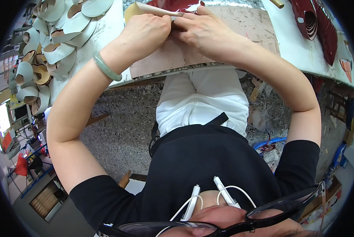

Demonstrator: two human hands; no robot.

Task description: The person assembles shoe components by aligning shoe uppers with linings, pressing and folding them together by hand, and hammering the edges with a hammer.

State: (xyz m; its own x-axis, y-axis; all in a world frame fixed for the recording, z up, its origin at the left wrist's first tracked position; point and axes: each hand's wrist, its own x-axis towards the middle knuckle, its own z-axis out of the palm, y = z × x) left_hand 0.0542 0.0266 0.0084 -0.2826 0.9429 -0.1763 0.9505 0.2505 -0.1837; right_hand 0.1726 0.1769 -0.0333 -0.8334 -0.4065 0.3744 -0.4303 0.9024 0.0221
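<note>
Curling my left hand (150, 33) like a ball and half bending my right hand (206, 33), I touch the pale flap (147, 9) by the shiny red sheet (171, 4), on the pink board's (244, 33) far side. Hidden fingertips: I can't tell if they pinch.

Most fingertips of my left hand (149, 32) and right hand (206, 32) are hidden, can't tell what's pinched there. Top edge crops the dark red glossy piece (169, 4), white shoe uppers (57, 53) and red rolled stack (303, 20). Blue-rimmed container (270, 141) is partly behind my torso (204, 162), left background clutter (12, 144) too small to identify
</note>
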